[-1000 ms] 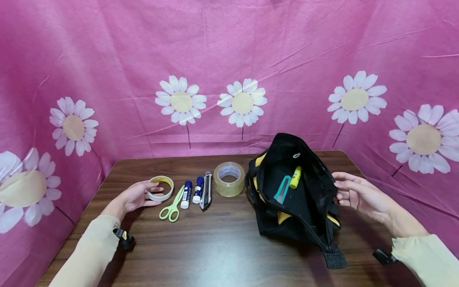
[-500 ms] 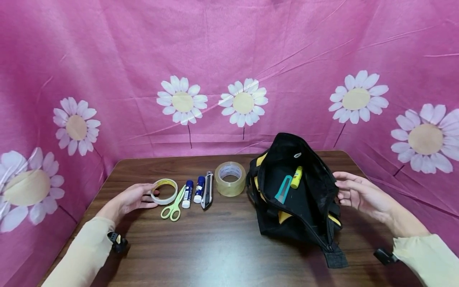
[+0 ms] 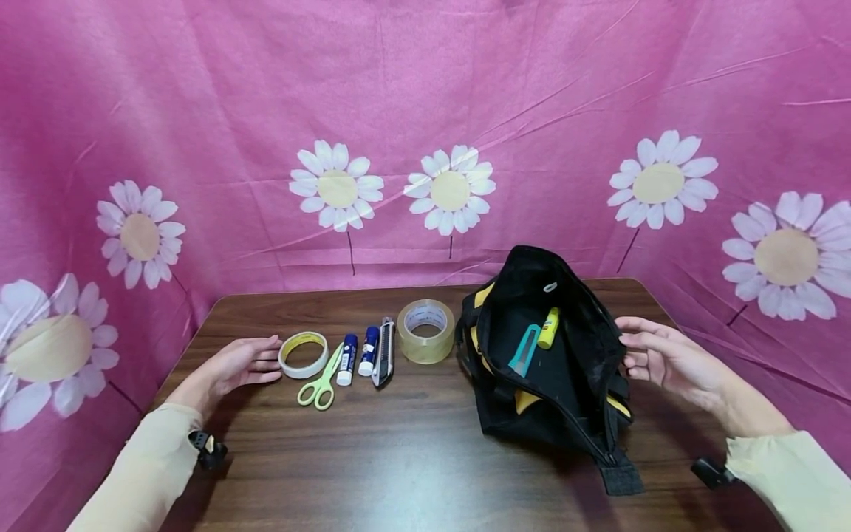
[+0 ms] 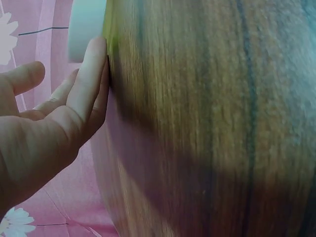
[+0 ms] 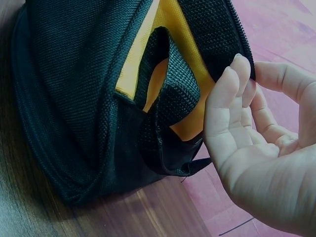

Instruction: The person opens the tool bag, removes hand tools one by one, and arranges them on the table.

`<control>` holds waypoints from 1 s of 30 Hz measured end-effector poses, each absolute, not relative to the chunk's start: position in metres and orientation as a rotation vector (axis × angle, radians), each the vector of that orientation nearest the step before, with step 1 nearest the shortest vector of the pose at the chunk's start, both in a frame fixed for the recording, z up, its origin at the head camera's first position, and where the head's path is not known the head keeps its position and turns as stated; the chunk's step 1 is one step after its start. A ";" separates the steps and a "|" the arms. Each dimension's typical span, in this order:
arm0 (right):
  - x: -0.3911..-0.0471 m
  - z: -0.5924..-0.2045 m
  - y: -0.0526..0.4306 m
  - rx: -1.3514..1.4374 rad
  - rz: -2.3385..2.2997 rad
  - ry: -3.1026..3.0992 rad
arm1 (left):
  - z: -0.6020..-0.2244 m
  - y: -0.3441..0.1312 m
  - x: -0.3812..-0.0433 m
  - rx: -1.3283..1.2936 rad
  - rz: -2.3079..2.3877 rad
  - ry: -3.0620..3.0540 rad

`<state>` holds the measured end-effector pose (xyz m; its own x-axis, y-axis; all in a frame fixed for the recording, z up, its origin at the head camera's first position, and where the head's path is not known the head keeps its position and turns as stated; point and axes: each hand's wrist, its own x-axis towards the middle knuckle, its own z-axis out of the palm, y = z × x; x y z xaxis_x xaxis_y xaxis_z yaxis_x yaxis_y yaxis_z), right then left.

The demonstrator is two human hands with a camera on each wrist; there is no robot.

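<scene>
On the left of the table my left hand [image 3: 239,366] lies beside a narrow white tape roll [image 3: 303,372], its fingers relaxed and holding nothing. In the left wrist view the fingertips are right at the edge of that roll [image 4: 88,29], thumb apart. My right hand [image 3: 671,362] pinches the right edge of an open black bag [image 3: 495,414] with yellow panels. From the right wrist, thumb and fingers [image 5: 229,89] grip the zippered rim beside a webbing strap [image 5: 180,89]. Inside the bag lie a teal cutter [image 3: 525,351] and a yellow tube [image 3: 548,329].
Right of the white roll, in a row, are green scissors [image 3: 319,388], two blue glue sticks [image 3: 347,360], a box cutter [image 3: 383,355] and a clear packing tape roll [image 3: 427,351]. A pink flowered cloth [image 3: 532,89] hangs behind the wooden table [image 3: 372,458].
The left hand has let go of the white tape roll, which went from tilted in its fingers to flat beside the scissors, and drew back left. The right hand stays on the bag.
</scene>
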<state>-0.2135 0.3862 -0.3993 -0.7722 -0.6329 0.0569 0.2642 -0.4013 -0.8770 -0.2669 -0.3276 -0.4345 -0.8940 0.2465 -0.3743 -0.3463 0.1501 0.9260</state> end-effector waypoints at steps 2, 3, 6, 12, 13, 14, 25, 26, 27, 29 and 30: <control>-0.212 -0.399 0.388 -0.524 -2.187 1.266 | -0.437 -0.326 -0.267 -0.094 1.794 1.997; -0.211 -0.399 0.390 -0.524 -2.184 1.263 | -0.439 -0.326 -0.267 -0.090 1.794 1.996; -0.209 -0.401 0.391 -0.506 -2.174 1.276 | -0.443 -0.325 -0.266 -0.092 1.798 1.999; -0.213 -0.400 0.390 -0.498 -2.167 1.299 | -0.436 -0.326 -0.266 -0.094 1.804 2.025; -0.213 -0.399 0.390 -0.505 -2.164 1.302 | -0.435 -0.325 -0.266 -0.099 1.809 2.028; -0.214 -0.398 0.390 -0.508 -2.161 1.308 | -0.434 -0.325 -0.266 -0.084 1.803 2.032; -0.220 -0.393 0.384 -0.488 -2.132 1.379 | -0.419 -0.318 -0.269 -0.075 1.783 2.021; -0.220 -0.392 0.383 -0.488 -2.134 1.377 | -0.416 -0.317 -0.270 -0.072 1.783 2.021; -0.220 -0.392 0.382 -0.488 -2.138 1.373 | -0.413 -0.315 -0.270 -0.067 1.782 2.024; -0.221 -0.392 0.382 -0.490 -2.143 1.367 | -0.407 -0.311 -0.272 -0.050 1.780 2.021; -0.221 -0.392 0.381 -0.491 -2.144 1.365 | -0.405 -0.308 -0.272 -0.034 1.770 2.026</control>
